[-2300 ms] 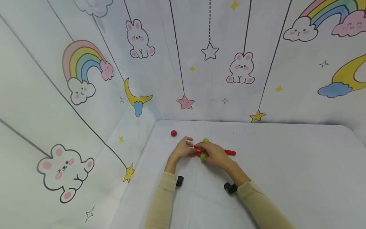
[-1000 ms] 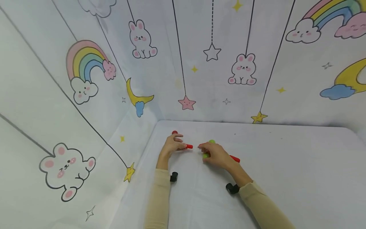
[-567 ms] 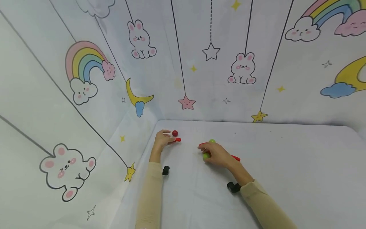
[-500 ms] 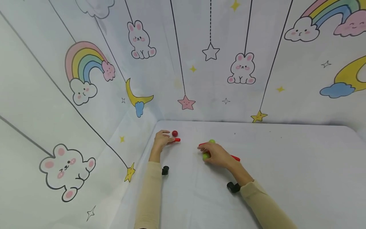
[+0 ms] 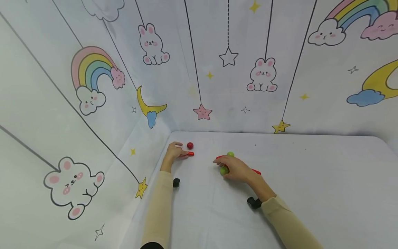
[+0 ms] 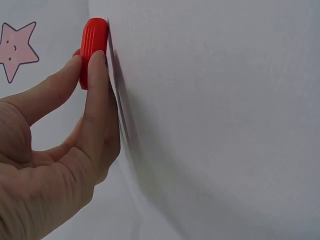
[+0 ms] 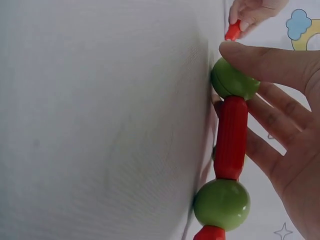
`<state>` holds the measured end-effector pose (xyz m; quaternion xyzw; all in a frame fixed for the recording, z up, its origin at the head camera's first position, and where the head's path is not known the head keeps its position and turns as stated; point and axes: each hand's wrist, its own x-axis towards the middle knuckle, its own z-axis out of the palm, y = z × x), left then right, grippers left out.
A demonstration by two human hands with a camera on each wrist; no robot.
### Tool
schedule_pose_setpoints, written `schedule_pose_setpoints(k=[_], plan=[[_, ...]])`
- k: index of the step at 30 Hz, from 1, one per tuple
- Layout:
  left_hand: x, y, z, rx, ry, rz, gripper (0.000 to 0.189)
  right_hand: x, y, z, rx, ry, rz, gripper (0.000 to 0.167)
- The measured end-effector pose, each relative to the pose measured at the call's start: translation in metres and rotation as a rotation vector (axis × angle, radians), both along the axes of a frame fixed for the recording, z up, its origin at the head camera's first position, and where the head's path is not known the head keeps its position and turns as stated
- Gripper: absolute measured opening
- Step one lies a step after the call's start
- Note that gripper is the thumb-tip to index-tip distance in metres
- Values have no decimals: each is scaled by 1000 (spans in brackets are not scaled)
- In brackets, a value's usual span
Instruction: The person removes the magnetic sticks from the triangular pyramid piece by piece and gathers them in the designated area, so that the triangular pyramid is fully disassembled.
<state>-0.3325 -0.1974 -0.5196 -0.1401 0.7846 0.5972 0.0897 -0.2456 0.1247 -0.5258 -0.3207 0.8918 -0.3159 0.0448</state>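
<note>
In the left wrist view my left hand [image 6: 65, 150] pinches a short red ribbed building rod [image 6: 94, 37] between thumb and fingers, close to the white tabletop. The head view has this left hand [image 5: 174, 151] at the far left, the rod just in front of a red ball [image 5: 190, 145]. My right hand [image 5: 236, 168] grips a toy structure of red rods and green balls. Its thumb and fingers hold one green ball [image 7: 229, 86], joined by a red rod [image 7: 231, 137] to a second green ball [image 7: 221, 205]. The palm hides part of the structure in the head view.
The white table [image 5: 295, 186] runs up to a white cloth wall [image 5: 236, 103] printed with rabbits, stars and rainbows. A second printed wall [image 5: 93, 138] stands along the left side. A dark round object [image 5: 152, 245] shows at the lower edge.
My left hand has moved left from the structure with the red rod, to beside the red ball, and slightly nearer lately. My right hand stays on the structure, almost unmoved.
</note>
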Motion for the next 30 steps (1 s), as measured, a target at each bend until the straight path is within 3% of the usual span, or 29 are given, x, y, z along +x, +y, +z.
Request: schedule_pose_setpoints(k=[3,9,16,20,23,26,30], plan=[[-1,0,-4,33,-16,-2,62,0,1,-1,38,2,7,69],[-4,3,-7,-17,17,8,62,0,6,0,56,7,-27,72],[1,3,3,-189,68,5,65,-7,15,8,-116,-38,-115,61],[8,7,9,-175,100,5,66,-10,23,12,-189,-13,-196,57],[13,14,13,-213,138,-16,61,-12,27,12,-212,10,-252,54],[20,25,19,-166,187,-57,60,-16,30,8,-212,44,-310,50],[26,45,23,-27,231,-138,61,-22,31,4,-221,63,-400,45]])
